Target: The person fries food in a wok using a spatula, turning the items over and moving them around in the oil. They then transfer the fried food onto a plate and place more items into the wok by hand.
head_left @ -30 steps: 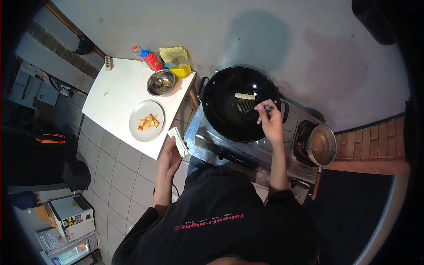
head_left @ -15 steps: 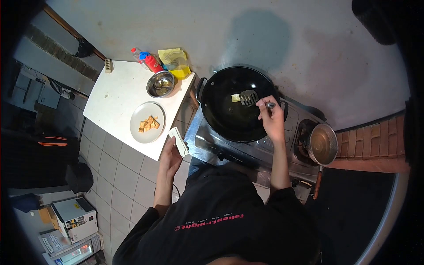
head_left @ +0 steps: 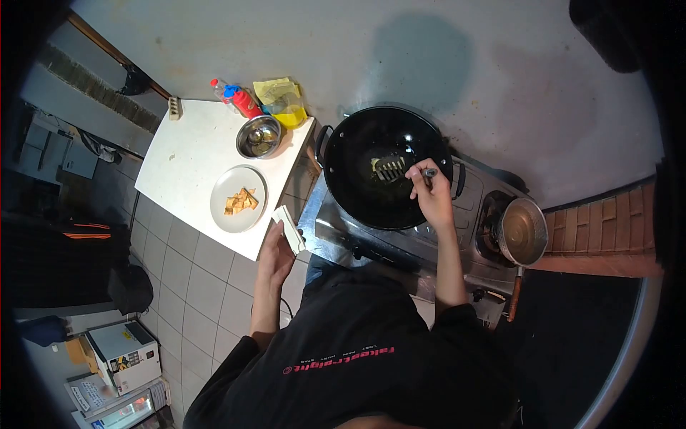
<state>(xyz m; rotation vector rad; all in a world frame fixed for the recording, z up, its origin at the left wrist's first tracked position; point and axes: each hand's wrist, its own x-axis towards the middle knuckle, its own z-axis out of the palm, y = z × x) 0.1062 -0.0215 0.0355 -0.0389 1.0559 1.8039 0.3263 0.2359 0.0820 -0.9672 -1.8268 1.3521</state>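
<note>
My right hand (head_left: 433,203) is closed around the handle of a black slotted spatula (head_left: 391,170). The spatula's head lies over a small yellowish piece of food (head_left: 374,165) in a black wok (head_left: 350,194), covering most of it. Oil glistens at the wok's bottom. Down at the left, my left hand (head_left: 271,256) grips a slim white rectangular box (head_left: 289,230) beside the table corner; its exact kind does not show. Near that hand, a round plate (head_left: 258,210) on the white table holds several browned fried pieces (head_left: 241,201).
The wok sits on a metal gas stove (head_left: 336,239), with a small wooden-handled saucepan (head_left: 523,232) on the right burner. A steel bowl (head_left: 246,146), a red bottle (head_left: 246,105) and a yellow packet (head_left: 291,116) stand on the white table (head_left: 179,168). A wall rises behind the stove.
My right hand has shifted slightly left and down with the spatula. Its head has moved left over the food piece, which was lying more exposed beside it. My left hand stays put.
</note>
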